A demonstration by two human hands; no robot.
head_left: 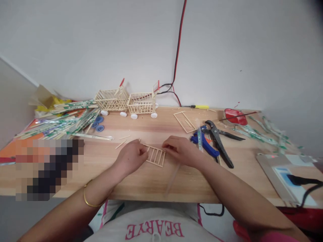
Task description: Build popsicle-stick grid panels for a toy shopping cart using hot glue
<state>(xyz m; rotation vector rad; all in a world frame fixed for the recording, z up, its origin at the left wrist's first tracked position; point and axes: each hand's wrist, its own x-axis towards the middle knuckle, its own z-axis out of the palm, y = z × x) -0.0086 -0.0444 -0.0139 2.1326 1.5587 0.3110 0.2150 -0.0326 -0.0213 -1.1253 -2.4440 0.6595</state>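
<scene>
A small ladder-like frame of thin wooden sticks [155,156] lies flat on the wooden table [141,181] in front of me. My left hand [131,157] pinches its left end with curled fingers. My right hand [179,150] pinches its right upper corner, fingers closed on the stick. A gold bangle sits on my left wrist.
Two stick-built carts [126,100] with white wheels stand at the back by the wall. A heap of chopstick wrappers [63,122] lies at the left. Another stick frame [185,121], a blue tool [205,144] and black pliers [219,143] lie right of my hands. A red lid [236,116] sits far right.
</scene>
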